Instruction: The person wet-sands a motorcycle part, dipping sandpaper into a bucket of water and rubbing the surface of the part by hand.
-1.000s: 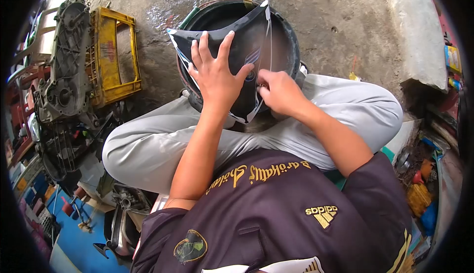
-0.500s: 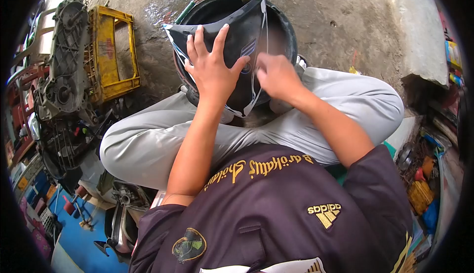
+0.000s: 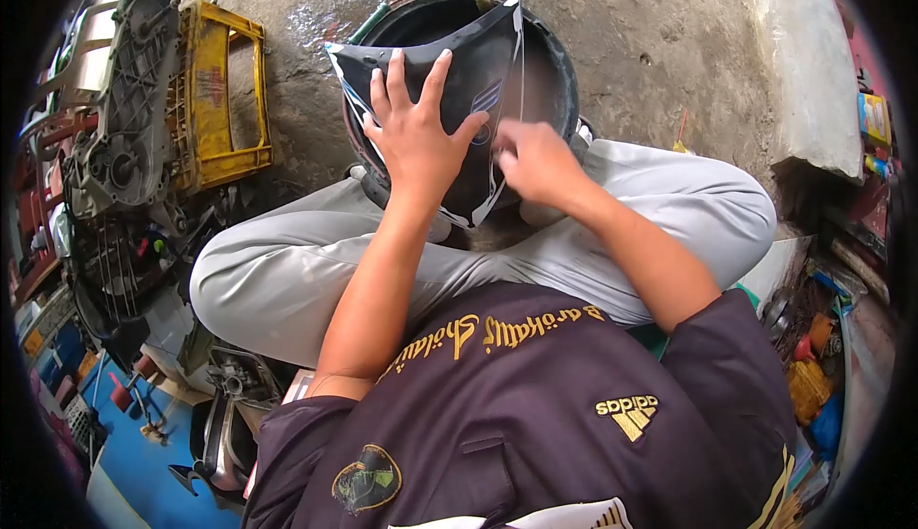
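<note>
A black, wet-looking panel (image 3: 464, 60) with pale edges and a small striped emblem lies tilted over a round dark basin (image 3: 564, 79). Spread flat on the panel's left part is my left hand (image 3: 416, 137), its fingers apart. My right hand (image 3: 535, 161) is at the panel's right edge, fingers curled together and slightly blurred. Whatever those fingers may hold is hidden. The basin stands between my crossed legs (image 3: 669, 185), with its inside partly covered by the panel.
On the left are a metal engine casing (image 3: 129, 108) and a yellow crate (image 3: 215, 99). A concrete block (image 3: 813, 70) stands at the upper right, with mixed clutter below it. Wet concrete floor (image 3: 660, 12) lies beyond the basin.
My right hand has made small shifts along the panel's right edge, with its fingers curled throughout. My left hand stays spread on the panel. The view has moved slightly.
</note>
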Tool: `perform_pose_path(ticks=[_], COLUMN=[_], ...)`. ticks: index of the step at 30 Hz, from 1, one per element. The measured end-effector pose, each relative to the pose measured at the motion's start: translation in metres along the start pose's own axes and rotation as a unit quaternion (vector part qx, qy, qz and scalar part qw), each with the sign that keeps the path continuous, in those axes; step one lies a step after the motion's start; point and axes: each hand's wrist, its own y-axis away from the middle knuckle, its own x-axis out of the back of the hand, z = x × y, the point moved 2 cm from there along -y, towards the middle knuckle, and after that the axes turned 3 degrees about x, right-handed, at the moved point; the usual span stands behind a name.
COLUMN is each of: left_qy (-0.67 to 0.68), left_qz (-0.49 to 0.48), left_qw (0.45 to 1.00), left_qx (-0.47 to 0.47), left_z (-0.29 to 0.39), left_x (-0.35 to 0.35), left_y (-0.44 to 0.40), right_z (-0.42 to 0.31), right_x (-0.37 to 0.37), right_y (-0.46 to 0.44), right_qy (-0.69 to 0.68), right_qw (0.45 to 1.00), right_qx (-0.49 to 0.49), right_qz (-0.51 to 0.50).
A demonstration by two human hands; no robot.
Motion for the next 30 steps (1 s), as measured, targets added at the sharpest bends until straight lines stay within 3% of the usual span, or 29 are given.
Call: perform_pose_path(ticks=[4, 6, 8, 11, 14, 16, 19, 22, 24, 28, 30], left_qy=[0.001, -0.003, 0.001, 0.0, 0.018, 0.028, 0.047, 0.073, 0.09, 0.13, 0.139], left_qz=[0.002, 0.005, -0.001, -0.006, -0.003, -0.008, -0.016, -0.018, -0.015, -0.011, -0.01], left_qw=[1.0, 1.0, 1.0, 1.0, 1.0, 1.0, 0.999, 0.997, 0.996, 0.991, 0.99], left_qx=[0.007, 0.004, 0.009, 0.015, 0.011, 0.007, 0.001, 0.001, 0.001, -0.008, -0.007], left_z=[0.0, 0.0, 0.001, 0.002, 0.001, -0.001, -0.003, -0.004, -0.008, -0.016, -0.017], left_x=[0.0, 0.001, 0.001, 0.002, 0.003, 0.004, 0.006, 0.01, 0.01, 0.008, 0.008], left_y=[-0.002, -0.002, -0.002, -0.003, -0.004, -0.006, -0.011, -0.013, -0.015, -0.019, -0.02], right_z=[-0.005, -0.004, -0.005, -0.003, -0.004, -0.004, -0.003, -0.009, -0.005, -0.011, -0.013], right_x=[0.011, -0.001, -0.003, 0.012, 0.012, -0.001, -0.003, 0.021, 0.021, -0.01, -0.011], right_y=[-0.009, 0.001, 0.004, -0.012, -0.01, 0.0, -0.002, -0.017, -0.022, 0.001, 0.002], right_qy=[0.001, 0.012, 0.018, 0.001, -0.003, 0.007, 0.003, -0.004, -0.01, 0.001, -0.009], right_qw=[1.0, 0.998, 0.996, 0.999, 0.999, 0.999, 0.999, 0.998, 0.997, 0.999, 0.998], right_qx=[-0.01, 0.042, 0.0, -0.019, -0.003, 0.005, 0.009, -0.02, -0.032, 0.032, 0.055], right_qz=[0.025, -0.053, -0.082, 0.03, 0.037, -0.03, -0.047, 0.056, 0.065, -0.031, -0.02])
